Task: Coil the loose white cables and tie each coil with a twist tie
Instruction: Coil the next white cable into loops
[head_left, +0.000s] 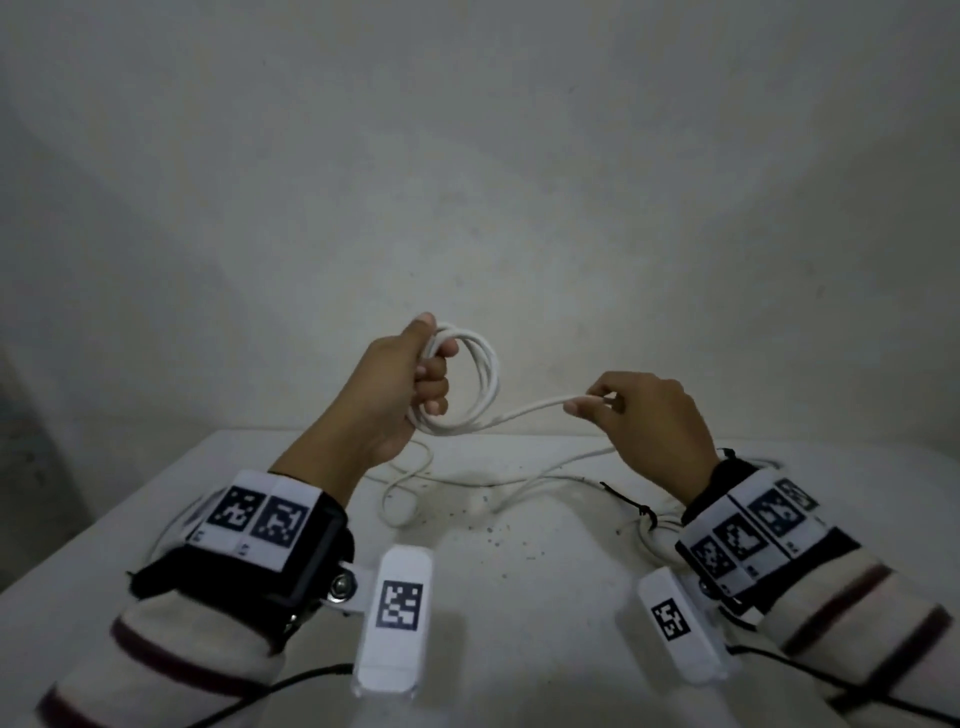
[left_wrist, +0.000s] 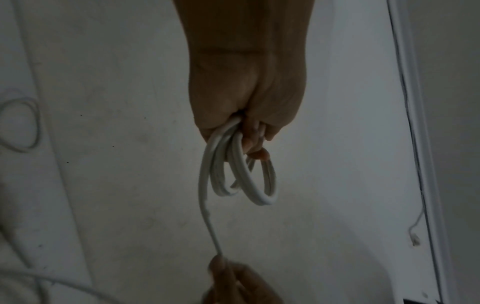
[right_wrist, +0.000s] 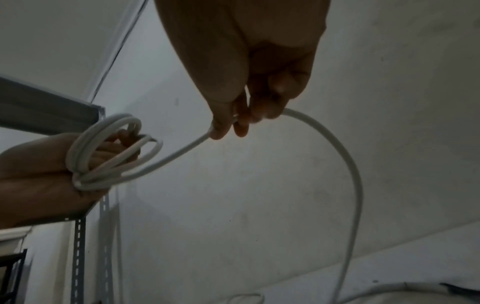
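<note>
Coil: several white loops (head_left: 475, 384) are gathered in the left hand (head_left: 400, 395), held up in the air above the desk (head_left: 545, 561) and in front of the pale wall (head_left: 467, 156).
Left hand: its fingers are curled through the loops and the bundle is gripped against the palm; in the left wrist view the loops (left_wrist: 241, 174) are seen hanging out below the closed fingers (left_wrist: 253, 142).
Right hand: the hand (head_left: 649, 415) is raised to the right of the coil, and the free run of the same cable is pinched between thumb and fingertips; in the right wrist view the pinch (right_wrist: 228, 123) is shown clearly, with the other fingers curled in.
Free strand: a short stretch of white cable (head_left: 530, 410) is drawn from the bottom of the coil across to the right hand; beyond the pinch it is bent over in an arc (right_wrist: 345, 164) and let down toward the desk.
Slack on the desk: the rest of the loose white cable (head_left: 410, 488) is left lying in loops and curves on the desk below and between the two hands.
Twist tie: a thin black tie (head_left: 628, 499) is seen on the desk close to the right wrist, beside a further white cable; whether it is fastened round that cable cannot be told.
Wrists: marker-printed bands and striped sleeves are worn on both arms.
</note>
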